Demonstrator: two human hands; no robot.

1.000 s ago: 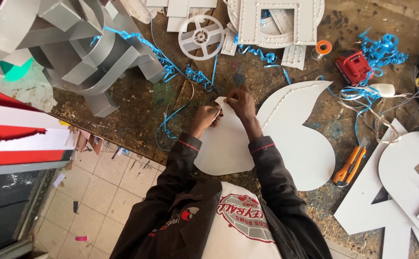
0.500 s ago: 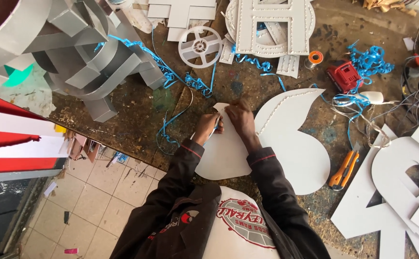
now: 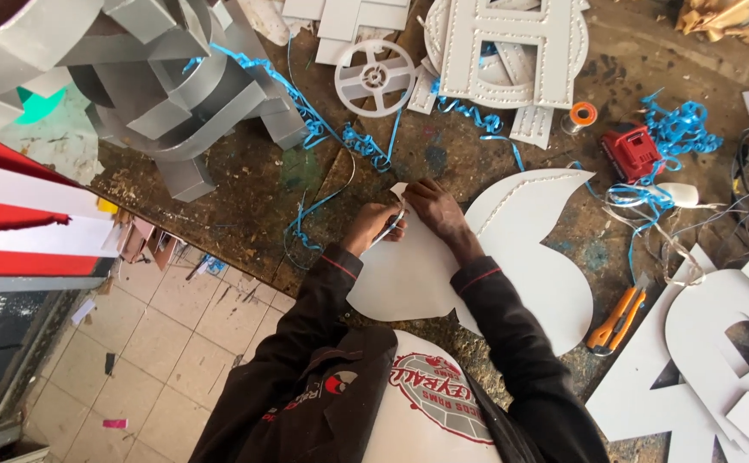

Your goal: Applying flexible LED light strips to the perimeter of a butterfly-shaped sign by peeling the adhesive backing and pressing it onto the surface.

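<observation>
A large white flat cut-out sheet with curved lobes lies on the worn brown workbench. My left hand pinches a thin pale strip at the sheet's upper left tip. My right hand presses down on the same corner right beside it, fingers on the sheet. Both arms wear dark sleeves with a red cuff stripe.
Grey channel letters are stacked at the back left. A white reel, a white letter panel, blue film curls, a red tool, an orange utility knife and white cut letters surround the sheet. The tiled floor lies at the left.
The view has shifted slightly; my hands stay together at the sheet's tip, working the thin strip, with only small finger movements.
</observation>
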